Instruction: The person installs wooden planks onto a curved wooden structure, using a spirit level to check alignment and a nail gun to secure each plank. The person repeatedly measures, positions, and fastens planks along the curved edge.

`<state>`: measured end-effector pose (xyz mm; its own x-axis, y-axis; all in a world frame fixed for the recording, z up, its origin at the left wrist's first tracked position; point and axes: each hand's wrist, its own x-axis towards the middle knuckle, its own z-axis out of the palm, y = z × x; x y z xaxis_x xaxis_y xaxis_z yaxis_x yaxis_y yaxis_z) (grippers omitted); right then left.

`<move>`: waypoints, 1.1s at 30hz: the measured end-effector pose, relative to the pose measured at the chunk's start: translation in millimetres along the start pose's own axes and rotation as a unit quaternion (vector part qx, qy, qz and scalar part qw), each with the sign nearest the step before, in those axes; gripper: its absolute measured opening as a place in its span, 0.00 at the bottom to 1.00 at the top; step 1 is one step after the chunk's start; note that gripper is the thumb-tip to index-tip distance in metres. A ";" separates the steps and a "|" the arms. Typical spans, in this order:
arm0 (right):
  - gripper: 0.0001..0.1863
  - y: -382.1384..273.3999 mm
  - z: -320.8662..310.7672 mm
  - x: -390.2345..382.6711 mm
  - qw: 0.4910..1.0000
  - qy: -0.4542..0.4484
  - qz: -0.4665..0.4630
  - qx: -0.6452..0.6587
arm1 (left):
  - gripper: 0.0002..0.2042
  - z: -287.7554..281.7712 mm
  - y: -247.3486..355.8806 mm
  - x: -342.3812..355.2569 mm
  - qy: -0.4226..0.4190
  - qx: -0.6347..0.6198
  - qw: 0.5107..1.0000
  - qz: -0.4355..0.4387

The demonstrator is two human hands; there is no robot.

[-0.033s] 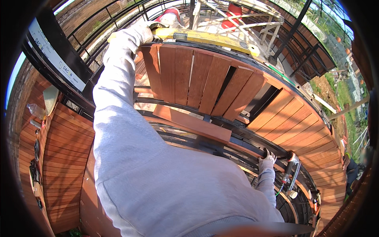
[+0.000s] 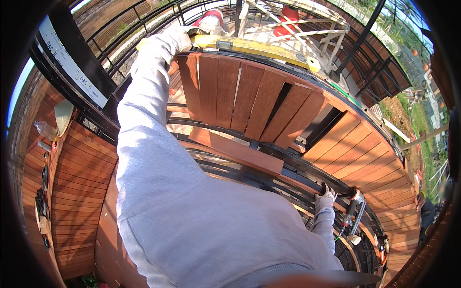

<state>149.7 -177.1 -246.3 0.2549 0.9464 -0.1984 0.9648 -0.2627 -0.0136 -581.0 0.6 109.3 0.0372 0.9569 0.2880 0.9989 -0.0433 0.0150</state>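
My left hand (image 2: 185, 39), in a light work glove with dark fingertips, reaches far out and closes round the near-left end of a yellow spirit level (image 2: 259, 47). The level lies along the outer edge of the curved bench frame. Beneath it, reddish wooden slats (image 2: 228, 91) stand side by side, some with dark gaps between them. My right hand (image 2: 326, 198), gloved too, grips a dark curved frame rail (image 2: 300, 178). Just right of it rests a power tool with a hose (image 2: 353, 216), probably a nail gun. A loose wooden board (image 2: 235, 151) lies across the frame between my arms.
More fitted slats (image 2: 370, 153) curve away to the right. Another slatted bench (image 2: 79, 192) runs along the left, near a clear plastic bottle (image 2: 44, 129). Beyond the level stand a black railing (image 2: 129, 29), pale timber trestles (image 2: 326, 36) and a red container (image 2: 287, 20). A person (image 2: 426, 211) is at the far right.
The view has shifted slightly, so everything sits a little further right. Both hands keep their places on the level and the rail.
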 end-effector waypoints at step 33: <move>0.37 3.3 -4.4 -3.2 0.998 0.030 -0.052 0.020 | 0.37 -106.6 89.2 -148.1 0.230 -0.167 0.953 -0.106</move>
<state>152.4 -180.2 -241.4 0.1578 0.9781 -0.1357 0.9831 -0.1685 -0.0713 -500.3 -175.6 170.0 -0.2565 0.7300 0.6334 0.9158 -0.0259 0.4008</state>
